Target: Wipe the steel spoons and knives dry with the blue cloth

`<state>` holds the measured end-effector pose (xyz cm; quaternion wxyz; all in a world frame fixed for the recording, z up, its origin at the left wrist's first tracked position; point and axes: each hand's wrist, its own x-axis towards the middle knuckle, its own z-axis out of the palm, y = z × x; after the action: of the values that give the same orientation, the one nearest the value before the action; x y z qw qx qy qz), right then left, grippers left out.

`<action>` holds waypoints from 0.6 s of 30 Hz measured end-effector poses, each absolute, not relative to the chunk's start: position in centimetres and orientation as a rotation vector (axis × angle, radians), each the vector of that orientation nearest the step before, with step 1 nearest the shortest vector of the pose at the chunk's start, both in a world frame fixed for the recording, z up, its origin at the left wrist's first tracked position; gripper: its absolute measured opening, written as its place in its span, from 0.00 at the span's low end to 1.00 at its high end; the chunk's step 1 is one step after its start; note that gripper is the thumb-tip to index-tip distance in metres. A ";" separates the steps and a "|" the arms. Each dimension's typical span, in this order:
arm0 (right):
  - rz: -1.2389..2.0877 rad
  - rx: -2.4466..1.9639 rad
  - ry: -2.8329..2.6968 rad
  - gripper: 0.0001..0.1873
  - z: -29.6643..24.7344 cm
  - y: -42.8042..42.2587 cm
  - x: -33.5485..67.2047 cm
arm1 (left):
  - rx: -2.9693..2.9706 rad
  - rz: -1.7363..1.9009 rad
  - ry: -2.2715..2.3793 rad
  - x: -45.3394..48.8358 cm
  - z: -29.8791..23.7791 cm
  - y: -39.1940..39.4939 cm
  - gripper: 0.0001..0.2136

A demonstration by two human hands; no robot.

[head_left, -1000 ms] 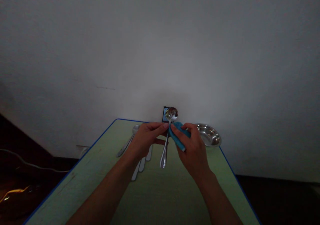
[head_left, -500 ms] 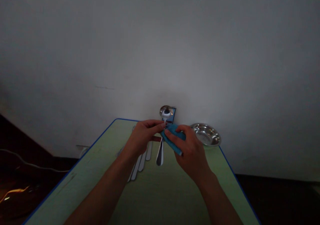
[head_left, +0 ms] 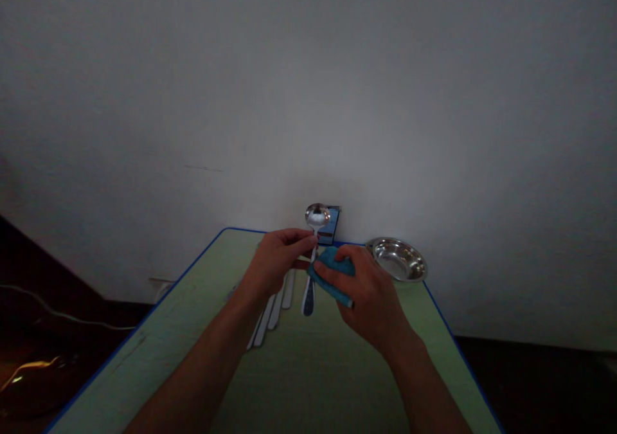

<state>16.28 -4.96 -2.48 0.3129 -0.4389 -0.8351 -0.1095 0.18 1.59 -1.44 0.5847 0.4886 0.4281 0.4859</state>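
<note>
My left hand [head_left: 273, 266] pinches the neck of a shiny metal spoon [head_left: 316, 218], holding it upright with its bowl up and its handle hanging down above the table. My right hand [head_left: 367, 290] is closed on a folded blue cloth [head_left: 330, 269] and presses it against the spoon's handle just below the left fingers. Both hands hover over the far middle of the green table [head_left: 299, 370].
Several more spoons [head_left: 276, 308] lie side by side on the table under my left hand. A steel bowl [head_left: 398, 259] sits at the far right corner. A small dark phone-like object [head_left: 330, 225] leans on the white wall behind the spoon. The table has a blue edge.
The spoon has turned in my left fingers and shifted slightly left. My right hand has slid the cloth down from just under the bowl onto the handle.
</note>
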 end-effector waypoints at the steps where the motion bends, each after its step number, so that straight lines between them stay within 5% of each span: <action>1: -0.284 -1.153 -2.208 0.22 -2.5 -5.0 16.3 | 1.139 1.136 1.003 0.2 -1.4 1.5 0.09; 18: -0.185 -1.105 -2.391 0.21 -1.7 -5.7 16.8 | 1.148 1.225 1.062 0.0 -1.3 1.7 0.12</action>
<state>16.77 -5.75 -1.68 0.2478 -0.4055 -0.8772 -0.0680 0.00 1.72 -1.27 0.5459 0.4842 0.4478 0.5168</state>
